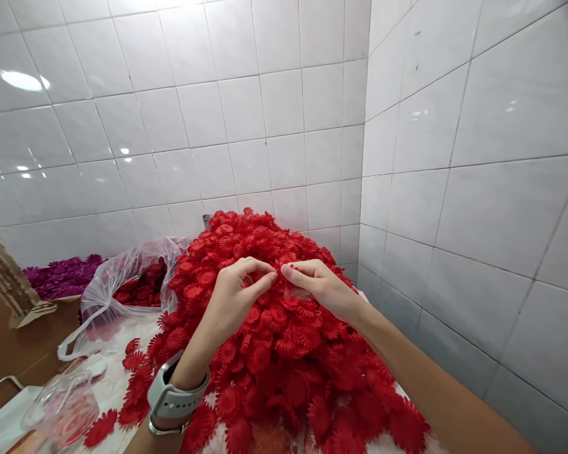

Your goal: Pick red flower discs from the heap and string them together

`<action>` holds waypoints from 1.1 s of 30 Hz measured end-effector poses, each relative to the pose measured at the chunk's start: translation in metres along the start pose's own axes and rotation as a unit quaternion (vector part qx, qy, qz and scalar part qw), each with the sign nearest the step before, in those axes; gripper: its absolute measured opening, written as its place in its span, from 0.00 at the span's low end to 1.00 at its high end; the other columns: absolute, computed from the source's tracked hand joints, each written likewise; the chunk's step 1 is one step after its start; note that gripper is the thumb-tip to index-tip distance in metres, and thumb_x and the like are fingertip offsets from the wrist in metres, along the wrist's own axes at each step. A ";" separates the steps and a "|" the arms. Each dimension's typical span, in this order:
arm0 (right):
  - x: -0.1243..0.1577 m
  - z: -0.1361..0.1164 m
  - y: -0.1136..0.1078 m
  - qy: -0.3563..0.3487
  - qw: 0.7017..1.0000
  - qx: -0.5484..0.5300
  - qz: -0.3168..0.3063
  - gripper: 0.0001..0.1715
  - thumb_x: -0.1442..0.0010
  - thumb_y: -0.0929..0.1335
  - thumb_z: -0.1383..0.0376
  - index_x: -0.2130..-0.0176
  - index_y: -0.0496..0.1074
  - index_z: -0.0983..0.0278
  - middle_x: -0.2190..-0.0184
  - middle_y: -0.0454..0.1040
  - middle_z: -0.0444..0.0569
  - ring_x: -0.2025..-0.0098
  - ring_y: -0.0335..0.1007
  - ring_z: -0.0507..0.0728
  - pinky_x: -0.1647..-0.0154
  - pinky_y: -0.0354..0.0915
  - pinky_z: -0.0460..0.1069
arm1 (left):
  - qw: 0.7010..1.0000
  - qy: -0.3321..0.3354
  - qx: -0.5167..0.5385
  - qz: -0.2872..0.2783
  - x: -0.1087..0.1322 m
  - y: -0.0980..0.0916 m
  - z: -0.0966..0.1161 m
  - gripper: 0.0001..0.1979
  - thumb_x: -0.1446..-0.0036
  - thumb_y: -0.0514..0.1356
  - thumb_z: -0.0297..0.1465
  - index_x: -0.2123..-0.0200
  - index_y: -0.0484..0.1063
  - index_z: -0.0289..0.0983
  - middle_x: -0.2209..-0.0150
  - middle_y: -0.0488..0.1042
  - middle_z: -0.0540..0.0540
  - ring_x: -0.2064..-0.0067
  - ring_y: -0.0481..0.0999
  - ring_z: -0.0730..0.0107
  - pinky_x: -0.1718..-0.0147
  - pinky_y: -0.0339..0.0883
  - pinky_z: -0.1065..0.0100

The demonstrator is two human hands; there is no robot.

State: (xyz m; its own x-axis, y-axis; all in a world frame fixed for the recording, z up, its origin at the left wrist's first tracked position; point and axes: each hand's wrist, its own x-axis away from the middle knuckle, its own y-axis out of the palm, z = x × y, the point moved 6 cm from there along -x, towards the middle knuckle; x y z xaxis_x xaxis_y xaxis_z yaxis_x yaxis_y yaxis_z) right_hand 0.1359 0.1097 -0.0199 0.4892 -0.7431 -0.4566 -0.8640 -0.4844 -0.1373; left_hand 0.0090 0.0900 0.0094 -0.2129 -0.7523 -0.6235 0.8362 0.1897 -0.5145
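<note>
A tall heap of red plastic flower pieces (274,353) fills the corner in front of me. Both hands meet over its upper part. My left hand (234,299), with a grey watch (173,400) on the wrist, has its fingers curled and thumb meeting fingertips in a pinch. My right hand (319,287) reaches in from the right, its thumb and forefinger pinched against the left fingertips. Between them is a small red flower piece (280,272), mostly hidden by the fingers.
A clear plastic bag (123,287) holding more red pieces lies left of the heap. Purple flower pieces (61,274) sit behind it in a cardboard box (14,328). A clear container (64,410) stands at lower left. White tiled walls close in behind and on the right.
</note>
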 end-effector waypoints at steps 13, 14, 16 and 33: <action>-0.001 0.005 -0.018 0.015 0.944 0.292 0.152 0.17 0.37 0.59 0.54 0.72 0.58 0.61 0.79 0.59 0.40 0.76 0.53 0.52 0.73 0.50 0.48 | 0.974 -0.124 0.187 -0.015 -0.003 0.005 -0.021 0.08 0.56 0.66 0.36 0.74 0.77 0.37 0.72 0.77 0.50 0.67 0.71 0.71 0.65 0.62 0.71; -0.001 0.005 -0.016 0.003 0.955 0.258 0.143 0.18 0.36 0.58 0.54 0.73 0.57 0.61 0.79 0.57 0.40 0.76 0.52 0.51 0.73 0.51 0.48 | 0.970 -0.134 0.202 -0.020 -0.002 0.007 -0.022 0.08 0.57 0.66 0.36 0.74 0.77 0.37 0.72 0.76 0.50 0.68 0.70 0.71 0.65 0.62 0.71; -0.001 0.003 -0.013 -0.014 0.974 0.185 0.132 0.22 0.36 0.57 0.52 0.77 0.52 0.61 0.79 0.54 0.39 0.77 0.49 0.50 0.75 0.50 0.47 | 0.962 -0.151 0.224 -0.023 -0.001 0.009 -0.024 0.08 0.58 0.67 0.36 0.74 0.77 0.37 0.73 0.76 0.51 0.69 0.69 0.73 0.67 0.62 0.72; -0.001 0.007 -0.026 0.006 0.957 0.232 0.175 0.08 0.40 0.63 0.60 0.66 0.66 0.61 0.67 0.69 0.46 0.64 0.64 0.54 0.64 0.57 0.49 | 0.952 -0.175 0.249 -0.026 -0.004 0.010 -0.031 0.10 0.61 0.68 0.37 0.76 0.76 0.37 0.76 0.73 0.51 0.72 0.66 0.75 0.71 0.60 0.73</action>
State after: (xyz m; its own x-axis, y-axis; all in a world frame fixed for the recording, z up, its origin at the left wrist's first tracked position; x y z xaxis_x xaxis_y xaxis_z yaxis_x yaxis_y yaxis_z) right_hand 0.1566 0.1262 -0.0214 0.1582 -0.8289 -0.5365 -0.9337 0.0512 -0.3544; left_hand 0.0020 0.1144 -0.0118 -0.1527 -0.9332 -0.3254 0.9835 -0.1110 -0.1431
